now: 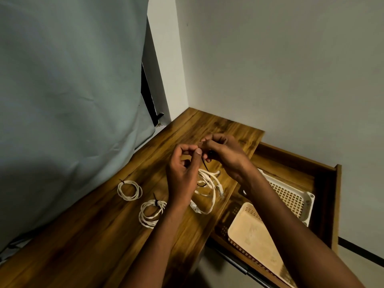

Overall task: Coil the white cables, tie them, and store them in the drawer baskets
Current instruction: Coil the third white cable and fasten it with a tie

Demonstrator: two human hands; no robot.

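Head view. A grey-blue curtain point(68, 96) hangs along the left and drapes onto the far-left edge of the wooden surface point(99, 242); pale walls meet in a corner behind it. To the right of the surface an open wooden drawer point(324, 169) holds 2 perforated baskets: a white basket point(291, 196) farther back and a beige basket point(251, 231) nearer, tilted with 1 edge raised. A dark perforated tray point(227, 217) lies partly beneath the beige one. The right forearm crosses above the drawer and hides part of both baskets.

On the surface lie 2 finished white cable coils, each bound by a dark tie: the left coil point(129, 190), near the curtain, and the middle coil point(151, 213), just right of it and nearer. The 2 are apart and flat.

A third, loose white cable point(206, 190) lies in open, uneven loops at the right edge of the surface, directly below both hands, with a plug end pointing toward the drawer. The left wrist covers part of it.

The left hand point(184, 165) and right hand point(223, 154) are raised above this cable, fingertips meeting. Both grips are closed, pinching a thin black cable tie point(205, 164) whose free tail hangs down toward the loops.
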